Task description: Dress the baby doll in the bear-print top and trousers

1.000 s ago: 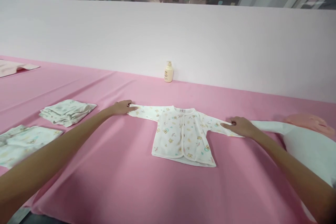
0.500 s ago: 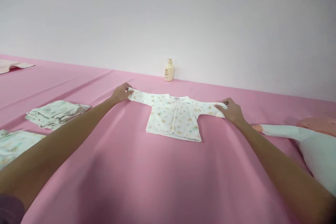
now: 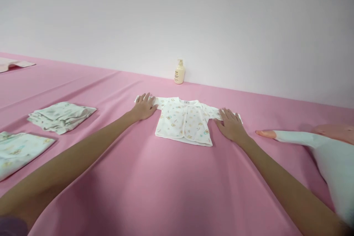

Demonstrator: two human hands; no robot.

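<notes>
A small white baby jacket (image 3: pixel 184 121) with a printed pattern lies front up on the pink sheet (image 3: pixel 166 184), its sleeves stretched out to both sides. My left hand (image 3: pixel 144 107) rests flat on the left sleeve with its fingers spread. On the other sleeve lies my right hand (image 3: pixel 231 124), fingers extended and palm down. Each hand covers part of its sleeve; the cuff ends show beyond the fingers.
A cream pump bottle (image 3: pixel 179 72) stands against the white wall (image 3: pixel 177 25). Folded patterned clothes (image 3: pixel 62 116) and another folded garment (image 3: pixel 22 151) lie at left, a pink cloth (image 3: pixel 16 63) farther back. A doll in white clothing (image 3: pixel 329 158) lies at right.
Both hands have let go of the cuff ends, moved inward and flattened onto the sleeves. The jacket stays spread out in nearly the same place.
</notes>
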